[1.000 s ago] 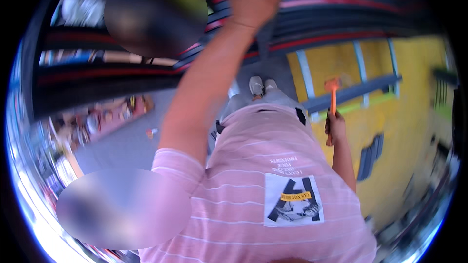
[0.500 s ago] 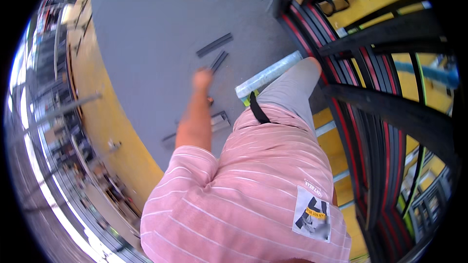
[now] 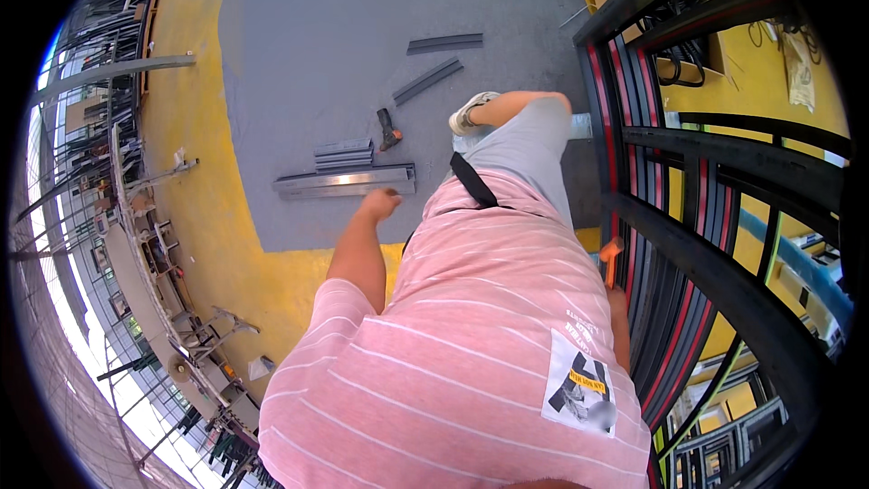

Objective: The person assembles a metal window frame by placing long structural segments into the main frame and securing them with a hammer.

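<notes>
My left hand (image 3: 384, 205) hangs over the floor with its fingers curled in, and nothing shows between them. Just beyond it, long grey metal profiles (image 3: 344, 181) lie on the floor. A stack of shorter grey profiles (image 3: 344, 155) lies against their far side. At my right side, my right hand (image 3: 617, 297) is mostly hidden by my shirt; it is closed on an orange hammer-shaped tool (image 3: 611, 254) that points up beside the black frames. A black and orange cordless drill (image 3: 389, 131) lies on the floor ahead of my left hand.
Tall black frames with red strips (image 3: 647, 181) stand close on my right. Two grey profile pieces (image 3: 444, 43) (image 3: 428, 81) lie farther ahead. A cardboard box with black cables (image 3: 701, 59) stands at the far right. Racks and benches (image 3: 149, 263) line the left, past a yellow floor strip (image 3: 186, 127).
My body has turned and stepped, so the floor pieces sit differently in view. My left arm has drawn back and lower. The orange tool at my right side has come into view.
</notes>
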